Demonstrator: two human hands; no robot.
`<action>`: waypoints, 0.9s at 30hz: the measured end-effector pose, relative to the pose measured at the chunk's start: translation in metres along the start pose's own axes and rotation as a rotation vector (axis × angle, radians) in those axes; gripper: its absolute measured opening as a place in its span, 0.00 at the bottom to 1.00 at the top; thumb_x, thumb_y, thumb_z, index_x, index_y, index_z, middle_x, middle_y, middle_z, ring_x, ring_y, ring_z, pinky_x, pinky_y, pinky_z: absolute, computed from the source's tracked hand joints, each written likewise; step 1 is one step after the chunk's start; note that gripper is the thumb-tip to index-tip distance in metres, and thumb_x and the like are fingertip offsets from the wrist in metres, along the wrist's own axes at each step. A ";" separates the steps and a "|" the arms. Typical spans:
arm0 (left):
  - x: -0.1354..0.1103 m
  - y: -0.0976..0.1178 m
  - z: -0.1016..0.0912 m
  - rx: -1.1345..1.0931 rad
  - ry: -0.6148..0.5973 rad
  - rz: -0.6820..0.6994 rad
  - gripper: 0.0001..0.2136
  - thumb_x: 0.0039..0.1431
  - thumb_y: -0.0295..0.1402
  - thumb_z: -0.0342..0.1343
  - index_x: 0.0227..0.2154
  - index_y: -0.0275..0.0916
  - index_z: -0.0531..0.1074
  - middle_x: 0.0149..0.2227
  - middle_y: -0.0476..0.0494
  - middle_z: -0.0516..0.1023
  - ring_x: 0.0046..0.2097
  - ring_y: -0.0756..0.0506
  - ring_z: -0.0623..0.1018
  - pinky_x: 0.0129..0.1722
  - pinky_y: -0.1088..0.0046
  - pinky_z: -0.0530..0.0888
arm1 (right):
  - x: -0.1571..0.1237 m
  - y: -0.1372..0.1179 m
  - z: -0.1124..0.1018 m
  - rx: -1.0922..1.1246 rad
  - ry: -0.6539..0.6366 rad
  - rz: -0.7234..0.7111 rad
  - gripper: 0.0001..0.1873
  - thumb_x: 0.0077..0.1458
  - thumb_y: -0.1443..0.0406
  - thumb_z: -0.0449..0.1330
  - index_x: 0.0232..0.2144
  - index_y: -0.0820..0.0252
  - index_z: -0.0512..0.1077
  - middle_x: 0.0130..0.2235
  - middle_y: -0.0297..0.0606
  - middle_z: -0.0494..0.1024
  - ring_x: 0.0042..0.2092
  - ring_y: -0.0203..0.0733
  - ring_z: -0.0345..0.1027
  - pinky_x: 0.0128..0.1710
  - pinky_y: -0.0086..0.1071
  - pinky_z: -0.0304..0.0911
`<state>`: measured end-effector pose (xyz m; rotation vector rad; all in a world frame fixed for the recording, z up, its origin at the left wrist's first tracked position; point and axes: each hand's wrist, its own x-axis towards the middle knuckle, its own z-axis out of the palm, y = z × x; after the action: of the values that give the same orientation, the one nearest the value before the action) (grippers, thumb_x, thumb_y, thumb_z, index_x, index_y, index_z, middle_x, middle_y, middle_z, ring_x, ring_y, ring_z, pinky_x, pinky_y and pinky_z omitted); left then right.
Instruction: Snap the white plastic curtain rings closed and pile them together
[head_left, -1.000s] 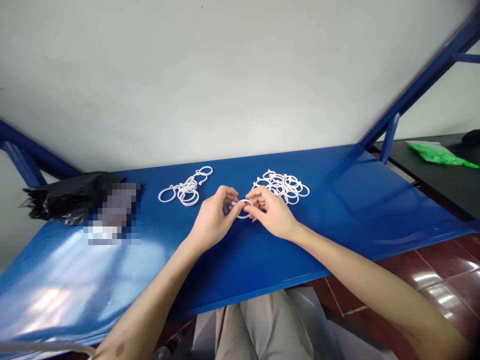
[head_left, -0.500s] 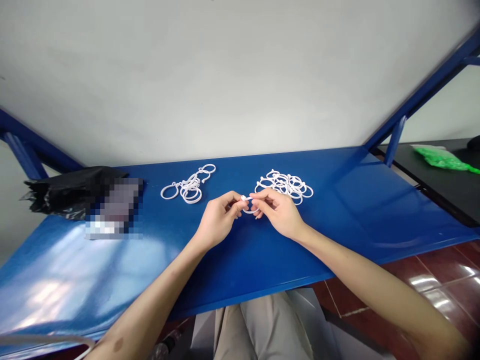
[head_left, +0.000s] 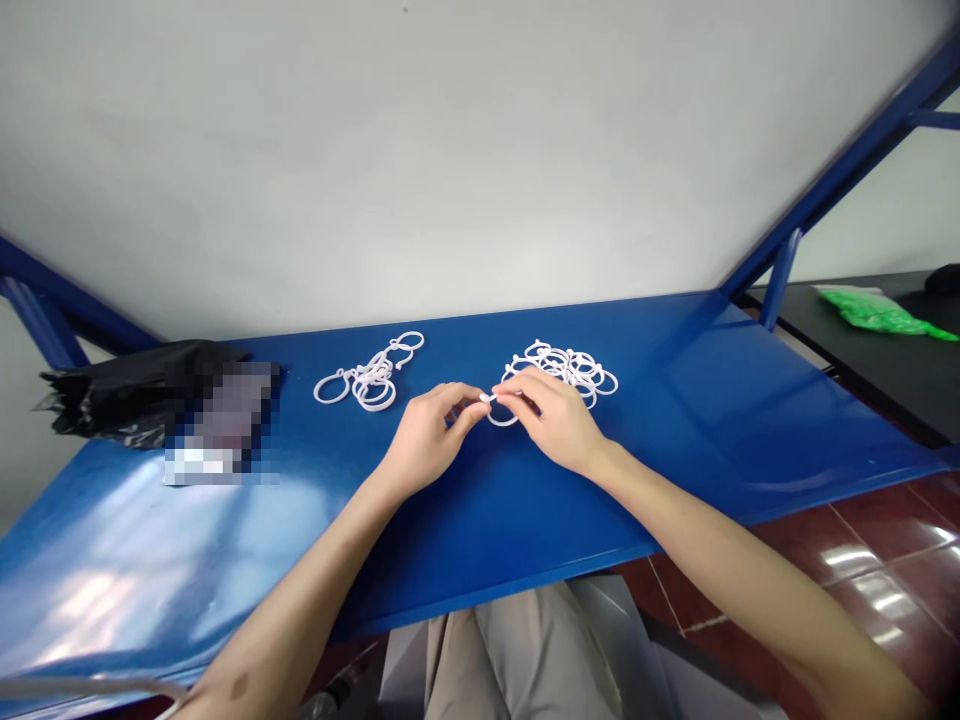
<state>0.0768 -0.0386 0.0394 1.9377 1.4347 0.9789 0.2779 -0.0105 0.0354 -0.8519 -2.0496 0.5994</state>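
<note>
Above a blue desk (head_left: 675, 400), the left hand (head_left: 429, 437) and right hand (head_left: 561, 422) pinched a white ring (head_left: 502, 423) in a closed grip, seemingly adjusting it, the next move calling for steady pressure.

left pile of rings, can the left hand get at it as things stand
Probably yes: the left pile lies just beyond the left hand, with nothing seen blocking the way. But that hand is pinching a ring, so it would likely have to let go first.
</note>
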 end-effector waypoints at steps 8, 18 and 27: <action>0.006 -0.024 -0.003 0.511 0.110 0.122 0.12 0.69 0.37 0.50 0.44 0.39 0.77 0.43 0.41 0.82 0.47 0.39 0.74 0.47 0.61 0.72 | 0.016 0.025 -0.056 -0.562 0.206 0.163 0.11 0.65 0.64 0.56 0.43 0.58 0.78 0.41 0.41 0.78 0.36 0.42 0.73 0.39 0.38 0.67; 0.040 -0.042 -0.008 1.066 0.158 0.027 0.15 0.68 0.33 0.45 0.44 0.35 0.77 0.45 0.30 0.79 0.52 0.30 0.72 0.47 0.54 0.68 | 0.014 0.040 -0.098 -0.607 -0.081 0.375 0.08 0.55 0.65 0.59 0.36 0.53 0.78 0.37 0.34 0.80 0.36 0.41 0.73 0.32 0.34 0.61; 0.069 -0.067 -0.012 1.122 0.237 -0.066 0.21 0.65 0.32 0.45 0.56 0.25 0.71 0.53 0.24 0.76 0.56 0.27 0.68 0.51 0.53 0.65 | 0.014 0.045 -0.093 -0.499 -0.242 0.336 0.08 0.57 0.64 0.59 0.35 0.53 0.80 0.39 0.36 0.80 0.36 0.40 0.72 0.30 0.32 0.60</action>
<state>0.0408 0.0465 0.0119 2.4950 2.5096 0.3444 0.3650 0.0397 0.0636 -1.4982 -2.3382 0.3802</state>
